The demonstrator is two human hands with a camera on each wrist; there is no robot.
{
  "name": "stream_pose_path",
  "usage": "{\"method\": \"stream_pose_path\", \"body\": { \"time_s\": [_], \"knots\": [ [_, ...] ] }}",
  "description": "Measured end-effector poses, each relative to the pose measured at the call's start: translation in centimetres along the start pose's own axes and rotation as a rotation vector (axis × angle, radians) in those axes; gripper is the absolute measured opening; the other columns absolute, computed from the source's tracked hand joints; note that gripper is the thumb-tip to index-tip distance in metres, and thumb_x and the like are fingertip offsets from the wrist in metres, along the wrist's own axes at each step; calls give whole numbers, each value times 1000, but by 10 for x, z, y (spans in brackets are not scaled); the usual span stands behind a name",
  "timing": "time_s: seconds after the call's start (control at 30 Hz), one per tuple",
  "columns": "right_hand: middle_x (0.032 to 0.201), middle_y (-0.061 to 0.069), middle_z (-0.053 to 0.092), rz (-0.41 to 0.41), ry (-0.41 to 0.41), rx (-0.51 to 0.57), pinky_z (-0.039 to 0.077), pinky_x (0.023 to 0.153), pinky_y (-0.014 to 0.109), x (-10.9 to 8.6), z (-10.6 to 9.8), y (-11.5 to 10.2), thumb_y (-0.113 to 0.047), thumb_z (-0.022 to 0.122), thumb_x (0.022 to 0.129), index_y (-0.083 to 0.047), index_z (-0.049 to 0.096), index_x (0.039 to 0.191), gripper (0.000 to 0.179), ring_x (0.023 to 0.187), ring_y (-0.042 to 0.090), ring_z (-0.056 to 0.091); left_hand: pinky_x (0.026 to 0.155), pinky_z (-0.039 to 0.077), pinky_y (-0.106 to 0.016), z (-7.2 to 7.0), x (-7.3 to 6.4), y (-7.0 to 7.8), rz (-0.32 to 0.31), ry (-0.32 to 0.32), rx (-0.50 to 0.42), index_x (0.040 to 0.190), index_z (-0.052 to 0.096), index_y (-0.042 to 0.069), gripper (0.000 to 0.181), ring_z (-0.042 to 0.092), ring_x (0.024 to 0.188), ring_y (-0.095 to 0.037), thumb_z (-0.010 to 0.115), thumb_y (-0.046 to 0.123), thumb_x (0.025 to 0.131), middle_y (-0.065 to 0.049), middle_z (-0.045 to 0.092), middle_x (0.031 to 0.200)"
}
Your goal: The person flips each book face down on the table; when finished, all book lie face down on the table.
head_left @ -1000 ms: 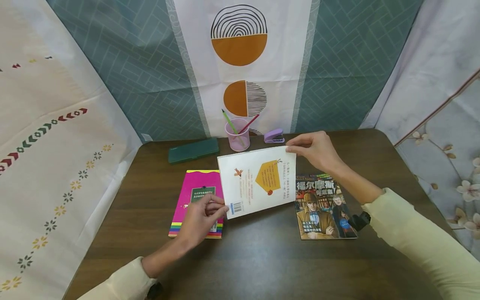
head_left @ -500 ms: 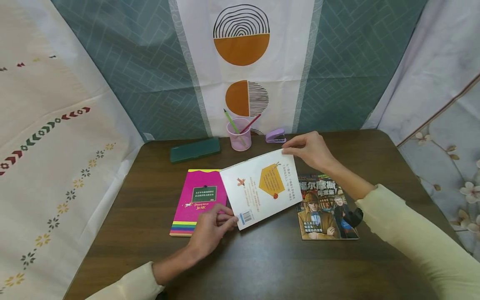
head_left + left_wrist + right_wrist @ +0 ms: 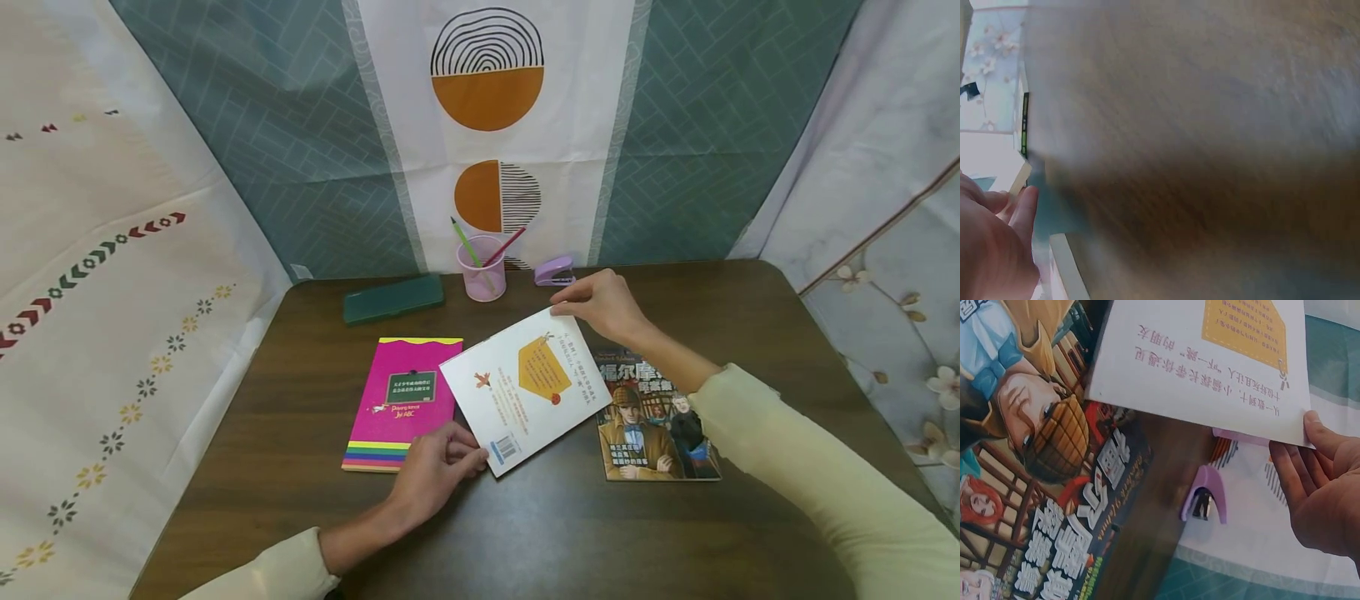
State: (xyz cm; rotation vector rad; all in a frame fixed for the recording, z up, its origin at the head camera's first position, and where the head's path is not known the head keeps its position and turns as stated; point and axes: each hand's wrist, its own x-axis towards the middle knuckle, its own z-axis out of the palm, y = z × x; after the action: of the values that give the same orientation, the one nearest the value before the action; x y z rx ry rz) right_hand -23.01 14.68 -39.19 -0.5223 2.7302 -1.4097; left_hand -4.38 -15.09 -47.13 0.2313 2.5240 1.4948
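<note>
- In front of the round pink pencil cup (image 3: 482, 286), a thin white book (image 3: 517, 400) tilts above the brown wooden table (image 3: 600, 533).
- My left hand (image 3: 437, 469) pinches its near corner, my right hand (image 3: 603, 307) its far one.
- Flat, nearer me than the cup: a magenta book (image 3: 405, 408) leftward, a dark illustrated book (image 3: 641, 433) rightward.
- I judge two books settled, the white one not yet.

The white book (image 3: 527, 396) hides part of the pink book (image 3: 393, 392).
</note>
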Motion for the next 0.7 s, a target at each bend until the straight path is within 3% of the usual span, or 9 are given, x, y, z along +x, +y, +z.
{"method": "stream_pose_path", "body": {
  "time_s": [0.3, 0.57, 0.7],
  "knots": [
    [108, 15, 80, -11, 29, -20, 62, 84, 44, 6, 21, 5, -14, 83, 94, 0, 82, 113, 23, 100, 30, 76, 75, 65, -30, 7, -1, -3, -68, -55, -160, 105, 64, 0, 23, 79, 81, -20, 83, 10, 94, -8, 81, 99],
    [112, 18, 79, -18, 50, -25, 63, 80, 41, 7, 34, 10, -11, 82, 95, 2, 80, 116, 25, 98, 31, 78, 75, 64, -29, 8, -1, -2, -88, -69, -138, 105, 67, 1, 24, 79, 81, -19, 84, 12, 93, -5, 81, 97],
    [115, 19, 78, -19, 25, -19, 63, 86, 44, 7, 41, 11, -9, 80, 96, 3, 79, 118, 25, 101, 33, 77, 75, 64, -29, 8, -1, 0, -84, -65, -125, 104, 68, 1, 23, 79, 80, -18, 84, 12, 93, -3, 81, 94]
  ]
}}
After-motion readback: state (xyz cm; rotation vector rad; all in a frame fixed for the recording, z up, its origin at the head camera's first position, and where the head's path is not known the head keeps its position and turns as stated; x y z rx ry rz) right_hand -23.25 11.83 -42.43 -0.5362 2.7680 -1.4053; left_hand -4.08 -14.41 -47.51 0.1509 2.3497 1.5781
